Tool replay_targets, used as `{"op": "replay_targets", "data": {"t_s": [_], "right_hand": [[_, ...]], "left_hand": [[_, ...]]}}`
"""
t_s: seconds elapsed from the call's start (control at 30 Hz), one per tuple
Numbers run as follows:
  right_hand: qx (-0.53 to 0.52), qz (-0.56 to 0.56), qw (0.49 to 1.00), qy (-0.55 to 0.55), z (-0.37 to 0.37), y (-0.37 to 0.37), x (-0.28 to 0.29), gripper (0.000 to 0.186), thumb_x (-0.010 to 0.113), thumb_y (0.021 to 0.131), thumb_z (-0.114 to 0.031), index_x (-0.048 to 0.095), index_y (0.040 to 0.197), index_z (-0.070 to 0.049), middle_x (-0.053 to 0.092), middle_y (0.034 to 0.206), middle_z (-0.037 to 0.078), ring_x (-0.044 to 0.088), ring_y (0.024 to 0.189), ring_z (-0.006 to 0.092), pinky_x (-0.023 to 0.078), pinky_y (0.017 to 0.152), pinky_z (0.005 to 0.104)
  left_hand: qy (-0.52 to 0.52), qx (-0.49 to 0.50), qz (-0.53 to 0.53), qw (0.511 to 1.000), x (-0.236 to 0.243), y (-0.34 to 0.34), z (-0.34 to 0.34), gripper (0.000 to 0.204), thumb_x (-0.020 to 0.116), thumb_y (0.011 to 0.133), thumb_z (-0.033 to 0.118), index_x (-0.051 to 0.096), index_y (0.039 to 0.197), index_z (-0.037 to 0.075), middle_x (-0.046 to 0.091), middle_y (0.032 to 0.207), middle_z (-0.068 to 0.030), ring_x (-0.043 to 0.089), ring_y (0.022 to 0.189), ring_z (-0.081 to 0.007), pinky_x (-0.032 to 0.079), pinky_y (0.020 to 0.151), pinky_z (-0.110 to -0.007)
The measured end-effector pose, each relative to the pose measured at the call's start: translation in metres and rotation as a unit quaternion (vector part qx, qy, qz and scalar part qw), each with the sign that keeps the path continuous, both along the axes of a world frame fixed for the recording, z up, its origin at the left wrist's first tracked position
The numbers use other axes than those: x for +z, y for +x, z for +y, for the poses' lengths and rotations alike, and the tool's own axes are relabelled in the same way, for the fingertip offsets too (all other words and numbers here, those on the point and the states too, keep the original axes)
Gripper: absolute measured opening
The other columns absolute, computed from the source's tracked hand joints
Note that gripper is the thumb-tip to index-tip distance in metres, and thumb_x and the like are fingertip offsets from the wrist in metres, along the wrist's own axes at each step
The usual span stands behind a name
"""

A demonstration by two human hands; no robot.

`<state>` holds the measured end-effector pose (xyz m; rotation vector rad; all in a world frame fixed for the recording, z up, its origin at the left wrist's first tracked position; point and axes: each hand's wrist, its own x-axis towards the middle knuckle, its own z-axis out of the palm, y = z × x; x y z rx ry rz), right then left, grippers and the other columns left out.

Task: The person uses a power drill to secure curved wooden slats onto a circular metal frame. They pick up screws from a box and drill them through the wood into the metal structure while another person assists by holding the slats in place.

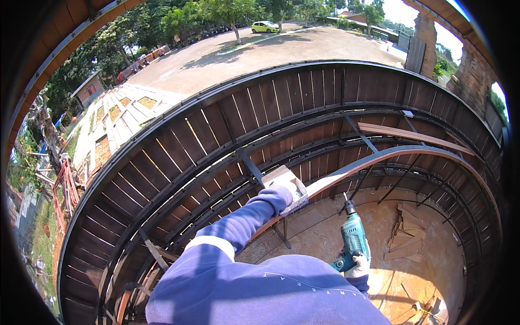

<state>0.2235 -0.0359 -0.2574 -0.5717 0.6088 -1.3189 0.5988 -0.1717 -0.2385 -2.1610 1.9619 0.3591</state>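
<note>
My right hand (pixel 359 266), in a pale glove, is wrapped round the handle of a teal power drill (pixel 355 235). The drill's chuck and bit point up and away from me, clear of the curved rail. My left arm reaches forward to a small pale box-like thing (pixel 279 174) on the near end of the curved wooden rail (pixel 346 172). My left hand (pixel 293 188) is at or inside it. The sleeve and the box's side hide its fingers, so I cannot make out what it grips.
A curved wall of dark upright slats (pixel 260 103) on black metal bars surrounds me. A loose brown plank (pixel 414 138) lies across the frame at the right. Wood offcuts (pixel 406 238) are piled on the floor (pixel 319 238) below. Beyond stand a yellow-green car (pixel 265 26) and trees.
</note>
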Motion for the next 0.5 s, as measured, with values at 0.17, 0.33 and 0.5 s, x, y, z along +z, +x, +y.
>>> {"op": "replay_targets", "data": {"t_s": [0.17, 0.33, 0.5], "right_hand": [[0.054, 0.038, 0.997, -0.042, -0.023, 0.002, 0.002, 0.077, 0.074, 0.061, -0.019, 0.049, 0.131, 0.002, 0.066, 0.102, 0.017, 0.068, 0.080, 0.0283, 0.060, 0.068, 0.0404], [0.096, 0.037, 0.993, -0.051, -0.028, 0.011, 0.007, 0.074, 0.074, 0.064, -0.020, 0.050, 0.131, -0.001, 0.067, 0.097, 0.016, 0.069, 0.076, 0.0280, 0.060, 0.065, 0.0400], [0.116, 0.059, 0.989, -0.066, -0.036, 0.008, 0.000, 0.077, 0.074, 0.062, -0.023, 0.051, 0.131, 0.002, 0.068, 0.099, 0.017, 0.069, 0.073, 0.0268, 0.060, 0.064, 0.0382]], "left_hand": [[-0.049, 0.062, 0.066, 0.995, 0.008, -0.007, 0.008, 0.036, 0.057, 0.094, 0.035, 0.073, 0.118, 0.015, 0.072, 0.118, -0.0094, 0.068, 0.110, -0.0296, 0.052, 0.095, -0.038], [-0.054, 0.025, 0.060, 0.996, 0.009, 0.001, 0.014, 0.037, 0.061, 0.091, 0.036, 0.072, 0.119, 0.015, 0.071, 0.121, -0.0085, 0.066, 0.113, -0.0292, 0.052, 0.097, -0.037], [-0.123, 0.003, 0.087, 0.989, 0.048, -0.007, 0.037, 0.040, 0.067, 0.085, 0.034, 0.070, 0.119, 0.013, 0.071, 0.118, -0.0105, 0.066, 0.112, -0.0289, 0.052, 0.097, -0.038]]}}
